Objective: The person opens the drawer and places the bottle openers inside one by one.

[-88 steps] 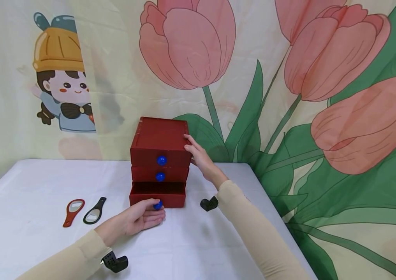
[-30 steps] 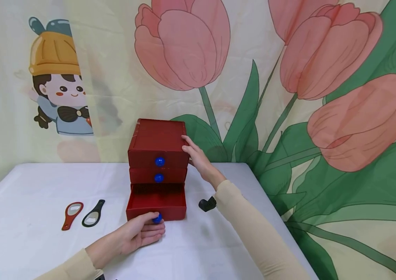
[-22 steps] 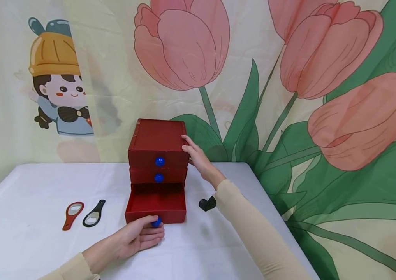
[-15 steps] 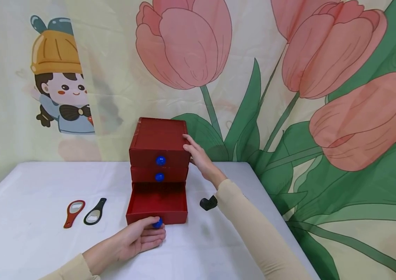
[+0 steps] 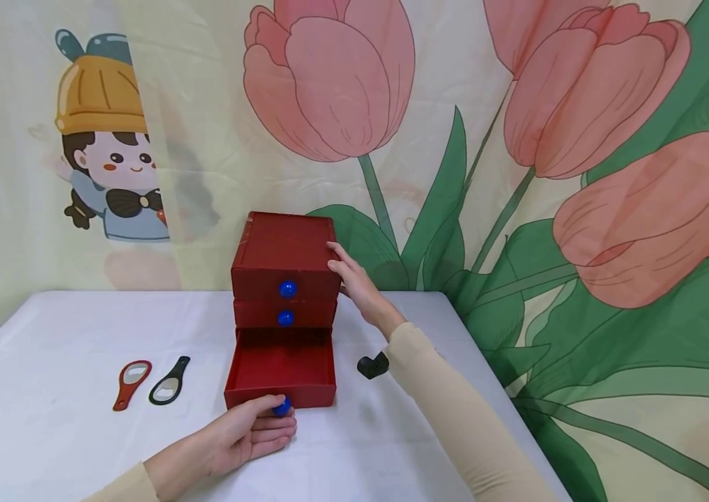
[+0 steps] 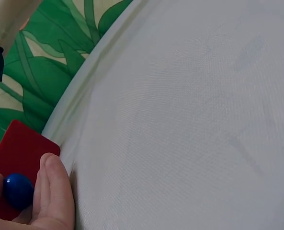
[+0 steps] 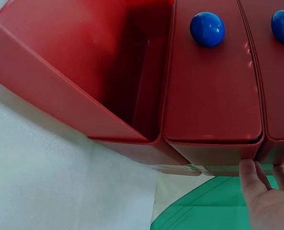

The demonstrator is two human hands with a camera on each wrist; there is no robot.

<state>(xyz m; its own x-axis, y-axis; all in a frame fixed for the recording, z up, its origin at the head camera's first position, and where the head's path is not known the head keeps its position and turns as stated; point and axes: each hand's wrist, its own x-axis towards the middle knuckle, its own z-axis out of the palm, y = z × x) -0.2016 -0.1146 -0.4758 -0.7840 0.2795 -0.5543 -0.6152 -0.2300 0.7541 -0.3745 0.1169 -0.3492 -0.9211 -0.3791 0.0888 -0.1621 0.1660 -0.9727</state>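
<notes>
The left hand [image 5: 244, 436] pinched the blue knob [image 5: 281, 406] of the bottom drawer [image 5: 313, 397]; a level, straight pull seemed best. Just beyond that hand, the drawer pointed knob-first toward it, long axis seemingly front to back. Farther right, the right hand [image 5: 362, 287] touched the red cabinet [image 5: 288, 240], gripping nothing; steady bracing suited.

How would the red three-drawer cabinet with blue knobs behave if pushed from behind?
The cabinet is probably stiff: its walls look flat and straight. It might slide rather than tip forward, since the open red bottom drawer juts out low in front. Its visible seams suggest some slight shifting.
</notes>
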